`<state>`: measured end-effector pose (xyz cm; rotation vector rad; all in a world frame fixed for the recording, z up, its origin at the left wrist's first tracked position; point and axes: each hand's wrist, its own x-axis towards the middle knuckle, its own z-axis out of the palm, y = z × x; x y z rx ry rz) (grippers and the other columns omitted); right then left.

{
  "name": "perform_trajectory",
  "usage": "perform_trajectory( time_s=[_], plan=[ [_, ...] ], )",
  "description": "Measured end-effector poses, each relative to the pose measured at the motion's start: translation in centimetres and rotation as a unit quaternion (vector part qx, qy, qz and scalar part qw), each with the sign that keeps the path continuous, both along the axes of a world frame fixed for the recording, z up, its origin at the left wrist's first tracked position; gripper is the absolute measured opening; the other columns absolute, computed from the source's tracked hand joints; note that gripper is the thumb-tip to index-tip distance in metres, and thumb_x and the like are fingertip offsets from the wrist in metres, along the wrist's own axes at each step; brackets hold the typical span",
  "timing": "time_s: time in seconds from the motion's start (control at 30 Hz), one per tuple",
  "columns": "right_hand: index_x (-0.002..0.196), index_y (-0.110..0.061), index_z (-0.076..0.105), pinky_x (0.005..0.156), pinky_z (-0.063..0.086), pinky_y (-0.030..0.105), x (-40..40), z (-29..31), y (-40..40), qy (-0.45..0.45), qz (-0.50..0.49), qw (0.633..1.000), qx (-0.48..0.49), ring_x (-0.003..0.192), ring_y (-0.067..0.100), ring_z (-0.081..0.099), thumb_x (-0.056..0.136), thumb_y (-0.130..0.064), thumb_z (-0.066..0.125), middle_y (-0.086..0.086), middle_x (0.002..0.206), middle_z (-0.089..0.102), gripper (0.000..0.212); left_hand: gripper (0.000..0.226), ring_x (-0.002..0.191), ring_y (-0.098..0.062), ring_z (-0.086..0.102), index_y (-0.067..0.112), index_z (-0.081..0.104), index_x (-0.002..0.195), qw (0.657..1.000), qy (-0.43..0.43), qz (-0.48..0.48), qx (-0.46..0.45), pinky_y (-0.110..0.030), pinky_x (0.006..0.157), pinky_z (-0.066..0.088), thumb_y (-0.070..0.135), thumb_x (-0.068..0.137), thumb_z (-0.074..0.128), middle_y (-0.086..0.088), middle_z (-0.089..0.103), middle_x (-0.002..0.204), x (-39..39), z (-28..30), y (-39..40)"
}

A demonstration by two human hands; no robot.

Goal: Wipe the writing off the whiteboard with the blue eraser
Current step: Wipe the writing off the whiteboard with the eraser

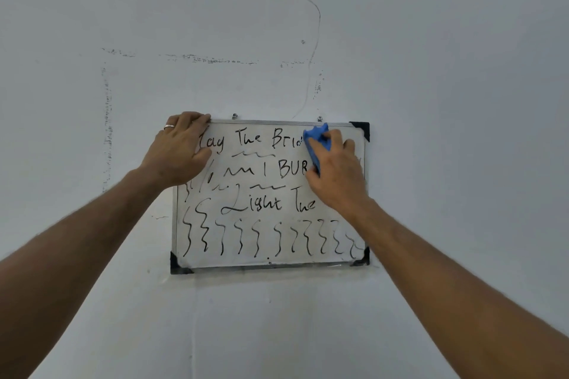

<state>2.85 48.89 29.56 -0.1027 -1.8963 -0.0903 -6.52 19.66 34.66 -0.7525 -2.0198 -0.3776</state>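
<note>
Head: right hand (337, 172) grips blue eraser (317, 140), left hand (178, 148) grips whiteboard (268, 258) corner; both cover writing (255, 138).

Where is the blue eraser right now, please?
In the head view, the blue eraser is gripped by the right hand against the upper right of the whiteboard, just under its top edge.

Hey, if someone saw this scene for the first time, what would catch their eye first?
First the whiteboard hanging mid-wall, covered in black writing and squiggles. Then the bright blue eraser, which the right hand grips against the board's upper right. The left hand holds the board's top left corner.
</note>
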Motion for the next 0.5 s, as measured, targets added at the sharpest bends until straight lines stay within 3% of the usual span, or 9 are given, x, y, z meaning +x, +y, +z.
perform_trajectory(
  time_s=[0.17, 0.33, 0.5],
  plan=[
    [0.144, -0.017, 0.045, 0.074, 0.056, 0.042, -1.0, -1.4, -1.9, -0.028, -0.011, 0.998, 0.058, 0.100, 0.031, 0.046, 0.085, -0.028, 0.059, 0.014, 0.134, 0.041, 0.062, 0.079, 0.141, -0.031, 0.027, 0.011, 0.033, 0.154, 1.000, -0.005, -0.002, -0.004, -0.056, 0.109, 0.037, 0.041, 0.081, 0.036, -0.008, 0.035, 0.152, 0.0, -0.1, 0.0],
    [0.145, -0.016, 0.045, 0.074, 0.053, 0.041, -1.2, 0.2, -1.7, 0.004, -0.014, 1.000, -0.013, 0.100, 0.031, 0.044, 0.087, -0.027, 0.058, 0.016, 0.136, 0.039, 0.060, 0.079, 0.145, -0.027, 0.022, 0.012, 0.030, 0.155, 1.000, -0.013, -0.006, -0.008, -0.055, 0.113, 0.034, 0.039, 0.081, 0.037, -0.006, 0.032, 0.156, -0.1, 0.0, -0.3],
    [0.147, -0.019, 0.044, 0.075, 0.053, 0.045, -0.7, -0.8, -0.3, -0.039, 0.003, 0.993, 0.109, 0.098, 0.032, 0.045, 0.084, -0.025, 0.057, 0.014, 0.136, 0.041, 0.064, 0.080, 0.146, -0.025, 0.020, 0.013, 0.029, 0.156, 1.000, -0.019, -0.009, -0.014, -0.054, 0.113, 0.034, 0.038, 0.081, 0.037, -0.004, 0.031, 0.157, -0.1, 0.0, -0.5]
  ],
)
